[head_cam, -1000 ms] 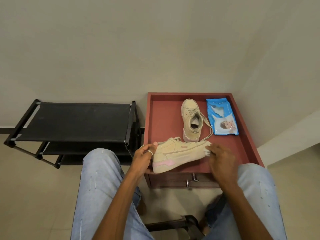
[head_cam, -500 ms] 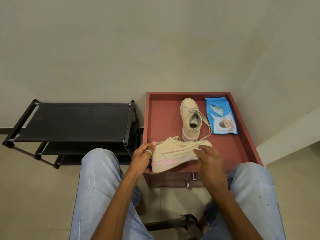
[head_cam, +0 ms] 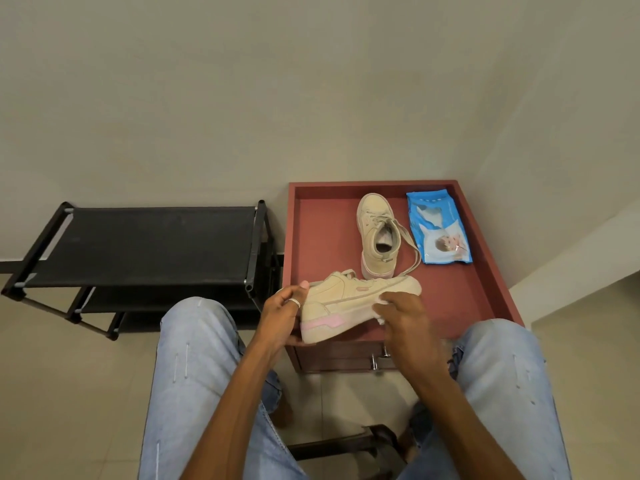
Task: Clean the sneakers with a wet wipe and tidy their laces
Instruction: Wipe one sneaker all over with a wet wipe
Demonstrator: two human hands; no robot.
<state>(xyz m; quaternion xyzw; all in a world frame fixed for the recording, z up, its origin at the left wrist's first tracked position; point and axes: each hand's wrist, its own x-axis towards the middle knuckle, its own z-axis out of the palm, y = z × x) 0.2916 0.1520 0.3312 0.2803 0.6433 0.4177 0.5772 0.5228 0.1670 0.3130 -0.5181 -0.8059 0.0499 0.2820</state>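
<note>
Red tray (head_cam: 325,244) holds sneaker (head_cam: 375,233), wipe pack (head_cam: 439,230). At its near edge, left hand (head_cam: 280,313) grips second sneaker (head_cam: 346,303); right hand (head_cam: 405,317) clutches wipe (head_cam: 382,298).

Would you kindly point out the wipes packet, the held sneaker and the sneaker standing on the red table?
wipes packet (head_cam: 440,226), head view, middle of blue front.
held sneaker (head_cam: 346,297), head view, beige side panel.
standing sneaker (head_cam: 372,208), head view, toe cap.

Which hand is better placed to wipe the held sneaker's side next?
Right. The right hand pinches the wipe against the sneaker, while the left hand grips its heel, steadying it.
</note>
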